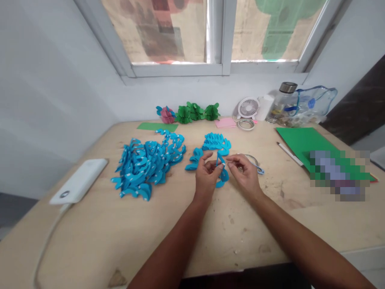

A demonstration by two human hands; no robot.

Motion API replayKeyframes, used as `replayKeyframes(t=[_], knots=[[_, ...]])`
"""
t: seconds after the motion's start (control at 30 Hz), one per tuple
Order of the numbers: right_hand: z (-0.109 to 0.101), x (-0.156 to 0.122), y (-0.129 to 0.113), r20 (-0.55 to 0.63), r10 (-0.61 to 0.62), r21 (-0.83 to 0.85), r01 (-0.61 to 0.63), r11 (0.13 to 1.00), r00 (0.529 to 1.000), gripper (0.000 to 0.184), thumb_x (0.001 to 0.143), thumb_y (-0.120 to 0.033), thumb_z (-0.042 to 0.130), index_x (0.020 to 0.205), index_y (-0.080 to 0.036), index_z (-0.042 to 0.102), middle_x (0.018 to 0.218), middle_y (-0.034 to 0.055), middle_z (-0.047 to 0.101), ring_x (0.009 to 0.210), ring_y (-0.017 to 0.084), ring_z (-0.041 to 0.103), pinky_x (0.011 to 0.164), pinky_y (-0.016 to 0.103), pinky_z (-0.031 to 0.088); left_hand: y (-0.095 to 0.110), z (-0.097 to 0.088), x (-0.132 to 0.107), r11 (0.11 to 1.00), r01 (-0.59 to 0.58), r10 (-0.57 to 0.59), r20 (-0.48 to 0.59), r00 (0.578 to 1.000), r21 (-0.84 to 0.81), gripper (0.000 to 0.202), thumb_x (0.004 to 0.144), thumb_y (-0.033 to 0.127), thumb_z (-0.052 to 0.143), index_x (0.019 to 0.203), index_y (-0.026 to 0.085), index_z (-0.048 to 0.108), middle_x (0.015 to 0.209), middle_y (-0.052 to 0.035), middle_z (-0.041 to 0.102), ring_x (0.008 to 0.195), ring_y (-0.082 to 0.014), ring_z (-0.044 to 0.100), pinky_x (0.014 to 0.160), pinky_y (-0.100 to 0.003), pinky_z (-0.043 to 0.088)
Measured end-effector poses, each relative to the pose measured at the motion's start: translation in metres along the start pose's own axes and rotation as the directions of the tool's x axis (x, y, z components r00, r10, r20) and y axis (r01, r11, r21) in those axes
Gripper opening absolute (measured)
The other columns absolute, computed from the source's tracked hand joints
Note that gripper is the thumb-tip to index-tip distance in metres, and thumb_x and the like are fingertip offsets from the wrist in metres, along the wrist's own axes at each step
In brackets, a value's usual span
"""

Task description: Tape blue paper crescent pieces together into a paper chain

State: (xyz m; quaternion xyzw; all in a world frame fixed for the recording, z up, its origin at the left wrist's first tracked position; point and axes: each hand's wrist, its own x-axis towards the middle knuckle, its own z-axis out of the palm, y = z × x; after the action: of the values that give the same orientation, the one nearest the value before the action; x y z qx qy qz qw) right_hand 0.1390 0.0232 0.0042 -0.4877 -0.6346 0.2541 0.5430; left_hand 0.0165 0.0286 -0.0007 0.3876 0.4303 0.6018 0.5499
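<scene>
My left hand [206,174] and my right hand [245,172] meet over the middle of the wooden table [192,224]. Both pinch a blue curved paper cut-out [221,170] between their fingertips. A small stack of the same blue cut-outs [214,144] lies just behind my hands. A larger heap of blue cut-outs with white tape tabs [148,162] spreads out to the left. A tape roll [254,160] lies partly hidden behind my right hand.
A white power bank [80,180] with a cable lies at the left edge. Green paper sheets [303,142] and a white pen [290,153] sit right. At the back stand green and pink paper flowers [192,112], a small fan [248,107], another tape roll [246,124], a jar [281,102].
</scene>
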Motion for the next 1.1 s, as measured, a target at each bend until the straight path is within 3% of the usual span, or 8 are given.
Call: replayKeyframes(t=[0.2, 0.53, 0.83, 1.1], knots=[[-0.003, 0.002, 0.000, 0.068, -0.116, -0.054, 0.120, 0.991, 0.991, 0.014, 0.080, -0.022, 0.053, 0.087, -0.021, 0.065, 0.095, 0.0066, 0.062, 0.092, 0.018, 0.056, 0.069, 0.029, 0.046, 0.000, 0.001, 0.000, 1.000, 0.013, -0.013, 0.032, 0.999, 0.020, 0.056, 0.060, 0.024, 0.072, 0.111, 0.017, 0.048, 0.078, -0.0028, 0.065, 0.069, -0.0132, 0.062, 0.061, -0.023, 0.046], [-0.001, 0.002, 0.009, 0.100, -0.113, -0.133, 0.126, 0.983, 0.989, 0.009, 0.077, -0.018, 0.053, 0.079, -0.020, 0.061, 0.092, 0.0072, 0.064, 0.088, 0.019, 0.057, 0.067, 0.029, 0.046, -0.001, 0.001, 0.001, 1.000, 0.008, -0.008, 0.035, 0.999, 0.008, 0.052, 0.059, 0.022, 0.072, 0.107, 0.017, 0.052, 0.076, -0.0026, 0.066, 0.068, -0.0134, 0.062, 0.059, -0.023, 0.046], [-0.001, 0.002, 0.010, 0.029, 0.049, -0.134, -0.044, 0.990, 0.998, 0.008, 0.074, -0.020, 0.051, 0.073, -0.018, 0.058, 0.071, 0.0023, 0.061, 0.066, 0.015, 0.053, 0.063, 0.027, 0.042, -0.003, -0.001, 0.003, 0.989, 0.137, -0.129, 0.126, 0.984, -0.055, 0.046, 0.056, 0.021, 0.073, 0.100, 0.013, 0.062, 0.082, -0.0050, 0.067, 0.064, -0.0113, 0.059, 0.056, -0.021, 0.045], [0.003, 0.000, 0.008, 0.105, 0.129, -0.088, -0.120, 0.989, 0.986, 0.010, 0.074, -0.022, 0.051, 0.072, -0.017, 0.059, 0.065, 0.0003, 0.059, 0.059, 0.013, 0.051, 0.057, 0.024, 0.040, 0.004, -0.001, 0.002, 0.977, 0.213, -0.212, 0.018, 0.977, -0.030, 0.037, 0.056, 0.032, 0.074, 0.086, 0.011, 0.067, 0.062, 0.0002, 0.060, 0.048, -0.0069, 0.049, 0.046, -0.019, 0.040]])
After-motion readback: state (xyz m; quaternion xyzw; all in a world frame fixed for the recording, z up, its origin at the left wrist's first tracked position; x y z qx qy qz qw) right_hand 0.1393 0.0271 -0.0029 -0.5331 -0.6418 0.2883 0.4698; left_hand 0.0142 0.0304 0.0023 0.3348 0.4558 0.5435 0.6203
